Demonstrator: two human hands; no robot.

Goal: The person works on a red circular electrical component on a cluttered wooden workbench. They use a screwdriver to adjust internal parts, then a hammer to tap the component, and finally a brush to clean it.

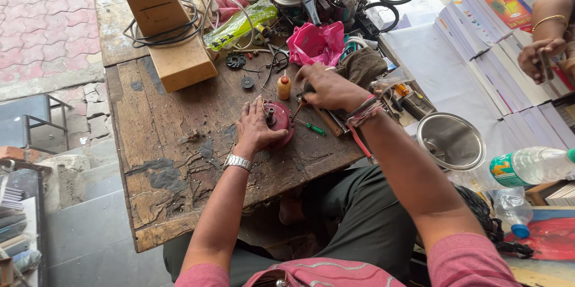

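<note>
Red round motor housing (pixel 280 120) sits near the middle of the worn wooden workbench (pixel 179 161), and my left hand (pixel 256 128) lies flat over its left side, fingers spread and pressing it down, a metal watch (pixel 238 162) on that wrist. From the housing's top a short metal shaft (pixel 270 115) sticks up just beside my fingertips. My right hand (pixel 328 88) reaches across above it, fingers curled down around something small at the far edge of the bench; I cannot tell what it grips, since the hand hides it. Threads and a band wrap that wrist.

Between the two hands a small yellow bottle with a red cap (pixel 284 87) stands upright. Just right of the housing lie a green-handled screwdriver (pixel 314 127) and a wooden-handled tool (pixel 326 122), close together. Farther back I see a pink plastic bag (pixel 316 42), a black gear (pixel 235 61), a green plastic bottle on its side (pixel 239 25) and a tangle of black cable (pixel 162 32) around a wooden box (pixel 162 20).

Off the bench's right edge a steel mixer jar (pixel 450 141) rests by my knee, with a clear water bottle (pixel 530 166) lying beside it. At the upper right another person's hand (pixel 542 56), wearing a bangle, hovers over stacked booklets (pixel 509 77).
</note>
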